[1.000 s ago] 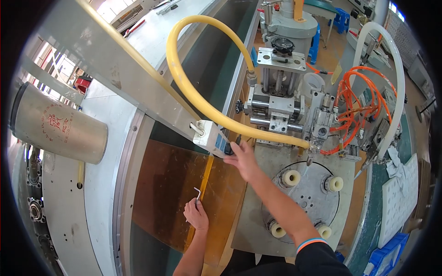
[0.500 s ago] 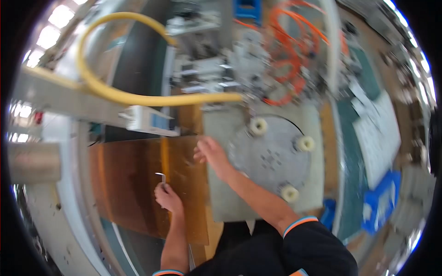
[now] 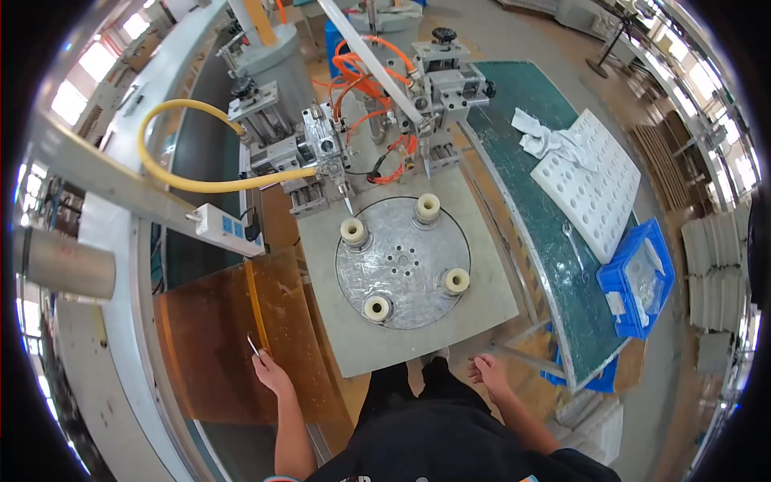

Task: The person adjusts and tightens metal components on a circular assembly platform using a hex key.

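Note:
My left hand (image 3: 273, 376) is closed around a thin, shiny hex key (image 3: 253, 345), which sticks out past the fingers above a brown sheet (image 3: 209, 345). The rest of its shaft is hidden in the grip. Low on the right, my right hand (image 3: 487, 373) hangs beside my body with loosely bent fingers and nothing visible in it. In front of me a round metal turntable (image 3: 401, 285) carries several cream-coloured ring-shaped fittings (image 3: 377, 308). A nozzle (image 3: 348, 201) points down close to the left fitting.
Behind the turntable stand metal slide mechanisms (image 3: 450, 88) with orange air tubing (image 3: 345, 64). A yellow hose (image 3: 209, 185) loops at left, above a white socket box (image 3: 225, 229). The green table (image 3: 514, 120) at right bears a perforated white board (image 3: 594, 185), a wrench (image 3: 575, 249) and a blue bin (image 3: 642, 281).
My right hand has drawn back from the turntable's left side to low right beside my body. My left hand keeps the hex key, slightly lower and further left. The view has shifted and sharpened.

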A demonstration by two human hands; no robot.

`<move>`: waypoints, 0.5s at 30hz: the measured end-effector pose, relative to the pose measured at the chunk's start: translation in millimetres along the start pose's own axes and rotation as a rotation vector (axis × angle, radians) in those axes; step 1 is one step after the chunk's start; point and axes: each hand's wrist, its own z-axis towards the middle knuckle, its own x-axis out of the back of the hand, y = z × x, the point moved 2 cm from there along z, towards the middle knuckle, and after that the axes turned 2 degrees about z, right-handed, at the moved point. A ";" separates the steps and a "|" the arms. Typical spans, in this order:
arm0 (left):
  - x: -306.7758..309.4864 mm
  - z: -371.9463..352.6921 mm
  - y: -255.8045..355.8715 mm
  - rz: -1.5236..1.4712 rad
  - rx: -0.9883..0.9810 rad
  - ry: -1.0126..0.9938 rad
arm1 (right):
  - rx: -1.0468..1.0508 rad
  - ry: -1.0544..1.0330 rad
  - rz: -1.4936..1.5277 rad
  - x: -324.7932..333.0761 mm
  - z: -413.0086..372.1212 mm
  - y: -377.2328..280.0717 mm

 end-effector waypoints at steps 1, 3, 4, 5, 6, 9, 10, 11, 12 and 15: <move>10.0 -20.6 -0.7 -0.162 0.133 -0.080 | 0.004 -0.016 0.021 8.6 2.6 4.6; 27.6 -65.9 20.5 -0.378 0.352 -0.188 | 0.065 -0.051 0.019 22.4 9.2 6.4; 37.9 -94.5 39.9 -0.429 0.444 -0.217 | 0.080 -0.074 0.011 28.5 10.8 5.2; 37.3 -122.2 35.1 -0.412 0.420 -0.222 | 0.109 -0.083 -0.002 33.9 11.9 3.5; 39.4 -148.0 26.7 -0.391 0.392 -0.224 | 0.139 -0.096 -0.010 36.8 13.3 3.1; 54.4 -198.5 32.7 -0.366 0.429 -0.274 | 0.160 -0.143 -0.076 55.4 22.6 16.5; 58.4 -203.3 33.9 -0.372 0.426 -0.260 | 0.170 -0.154 -0.078 62.7 25.7 18.1; 64.5 -208.5 34.0 -0.361 0.391 -0.275 | 0.179 -0.153 -0.138 71.6 27.2 21.4; 73.1 -213.8 36.2 -0.347 0.359 -0.294 | 0.183 -0.150 -0.199 81.7 26.9 26.8; 89.0 -207.8 37.4 -0.398 0.365 -0.297 | 0.162 -0.013 -0.191 132.1 49.9 75.9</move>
